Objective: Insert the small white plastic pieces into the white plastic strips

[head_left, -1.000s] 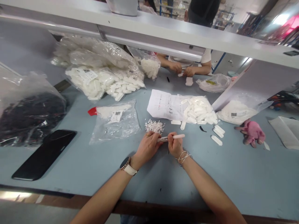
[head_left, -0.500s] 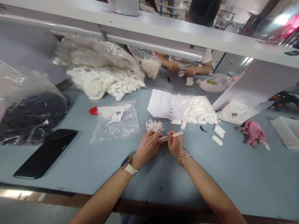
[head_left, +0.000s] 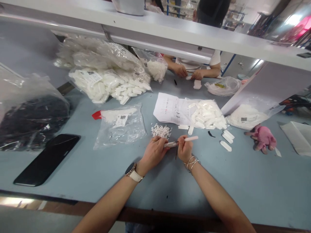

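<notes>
Blue-grey table [head_left: 97, 174] lay under both forearms. Left hand [head_left: 154, 152] pinched the white piece [head_left: 170, 144], near the small white parts [head_left: 161, 131]; right hand [head_left: 185, 149], closed around the pale pink tool [head_left: 191, 138], had shifted slightly rightward since before.

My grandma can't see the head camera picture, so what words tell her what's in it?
A left hand holds a small white part; the right hand holds a pink tool close to it. White bits lie just beyond, with bags of white parts farther back.
</notes>
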### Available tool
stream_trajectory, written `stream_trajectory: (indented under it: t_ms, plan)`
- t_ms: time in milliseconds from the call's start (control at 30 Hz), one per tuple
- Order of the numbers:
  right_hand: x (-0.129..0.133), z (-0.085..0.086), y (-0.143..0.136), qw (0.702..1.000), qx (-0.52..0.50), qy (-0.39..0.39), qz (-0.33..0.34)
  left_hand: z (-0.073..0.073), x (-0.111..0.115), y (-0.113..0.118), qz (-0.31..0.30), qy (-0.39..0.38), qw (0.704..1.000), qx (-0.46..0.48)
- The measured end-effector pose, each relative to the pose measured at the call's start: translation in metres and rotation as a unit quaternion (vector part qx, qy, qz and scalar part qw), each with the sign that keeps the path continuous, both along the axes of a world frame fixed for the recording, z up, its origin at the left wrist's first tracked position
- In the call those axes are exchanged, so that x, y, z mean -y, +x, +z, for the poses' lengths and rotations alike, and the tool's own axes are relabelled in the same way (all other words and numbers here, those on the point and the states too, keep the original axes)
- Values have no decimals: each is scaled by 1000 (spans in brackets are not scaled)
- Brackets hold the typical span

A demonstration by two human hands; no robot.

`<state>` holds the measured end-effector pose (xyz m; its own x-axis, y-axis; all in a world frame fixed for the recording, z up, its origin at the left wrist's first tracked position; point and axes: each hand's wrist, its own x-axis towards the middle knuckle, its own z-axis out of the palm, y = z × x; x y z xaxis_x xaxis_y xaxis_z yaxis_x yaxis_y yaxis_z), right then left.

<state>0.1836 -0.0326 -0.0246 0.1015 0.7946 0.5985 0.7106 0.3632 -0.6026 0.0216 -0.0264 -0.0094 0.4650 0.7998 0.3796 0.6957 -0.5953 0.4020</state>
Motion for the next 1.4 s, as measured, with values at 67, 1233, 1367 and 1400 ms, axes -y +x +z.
stream_trajectory:
  t_ms: [67,1233,1367,1400]
  plan:
    - [0,-1,0,1000,-1,-2,-1,0,0,0,-1,1,1000,-3]
    - [1,2,-1,998,45,34,9,-1,0,0,3,0,1000,-1]
    - [0,2,-2,998,52,34,16,-2,0,0,7,-4,1000,2]
    - [-1,2,-2,998,54,31,16,-3,0,0,6,-4,1000,3]
